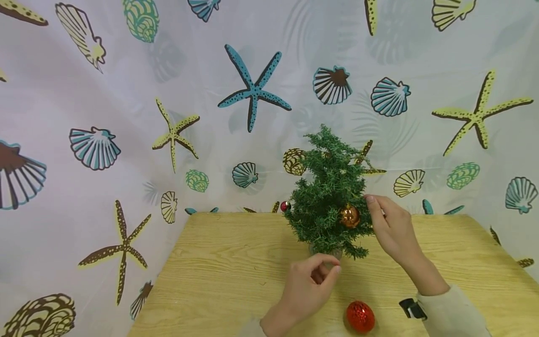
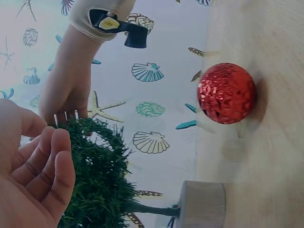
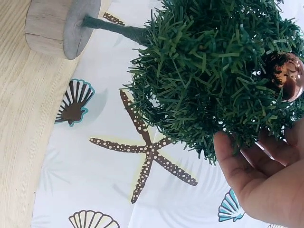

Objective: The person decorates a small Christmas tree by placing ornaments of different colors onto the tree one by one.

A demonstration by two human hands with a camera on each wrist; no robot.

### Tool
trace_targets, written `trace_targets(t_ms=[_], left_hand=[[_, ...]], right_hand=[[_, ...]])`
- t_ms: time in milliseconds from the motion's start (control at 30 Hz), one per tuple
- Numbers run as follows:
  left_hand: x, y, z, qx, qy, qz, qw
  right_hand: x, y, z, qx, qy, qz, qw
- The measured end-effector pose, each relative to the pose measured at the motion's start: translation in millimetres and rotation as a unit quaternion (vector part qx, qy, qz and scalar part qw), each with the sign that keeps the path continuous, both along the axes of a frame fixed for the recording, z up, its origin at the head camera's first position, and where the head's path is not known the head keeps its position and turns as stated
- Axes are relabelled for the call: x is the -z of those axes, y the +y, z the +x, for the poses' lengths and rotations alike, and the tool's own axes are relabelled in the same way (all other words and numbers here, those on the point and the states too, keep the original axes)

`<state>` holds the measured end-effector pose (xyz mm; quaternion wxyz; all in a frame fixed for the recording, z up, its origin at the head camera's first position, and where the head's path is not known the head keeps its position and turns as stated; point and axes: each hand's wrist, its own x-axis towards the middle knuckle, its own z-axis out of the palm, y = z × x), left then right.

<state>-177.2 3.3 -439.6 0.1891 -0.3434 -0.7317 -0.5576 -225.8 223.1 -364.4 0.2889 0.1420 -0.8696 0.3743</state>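
A small artificial Christmas tree stands upright on the table, its trunk set in a round wooden base. My right hand is at the tree's right side and pinches the tip of a branch between thumb and fingers. Beside that hand hangs a shiny gold ball ornament. My left hand is low in front of the base, fingers loosely curled with nothing between them. Near it on the table lies a red faceted ball ornament, also large in the left wrist view.
At the tree's left edge hangs a small red ball. A white curtain printed with shells and starfish hangs behind and beside the wooden table. A black strap is on the right wrist.
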Motion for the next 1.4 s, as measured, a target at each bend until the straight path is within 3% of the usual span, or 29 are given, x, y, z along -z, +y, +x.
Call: trace_targets(t_ms=[233, 500, 700, 833, 1100, 1267, 1400], left_hand=[[10.6, -2.1, 0.0, 0.019, -0.038, -0.009, 0.9991], [24.0, -1.2, 0.6, 0.015, -0.065, -0.043, 0.9969], [38.3, -0.6, -0.3, 0.023, -0.045, -0.116, 0.9919], [49.0, -0.8, -2.2, 0.042, -0.05, -0.175, 0.9823], [59.7, 1.8, -4.6, 0.087, -0.129, -0.231, 0.9604], [59.0, 5.1, -4.8, 0.101, -0.207, -0.284, 0.9306], [60.8, 8.7, -3.8, 0.09, -0.245, -0.331, 0.9069]], right_hand=[[1.9, 0, -0.8, -0.002, 0.007, 0.002, 1.0], [3.1, 2, -2.4, -0.003, 0.015, 0.001, 0.9999], [4.4, 3, -1.4, -0.007, 0.01, 0.003, 0.9999], [5.6, 3, -0.1, -0.007, 0.008, 0.003, 0.9999], [6.0, 3, 0.3, -0.005, 0.019, 0.007, 0.9998], [6.0, 3, -0.5, -0.008, 0.02, 0.005, 0.9998], [6.7, 3, -0.8, -0.011, 0.017, 0.006, 0.9998]])
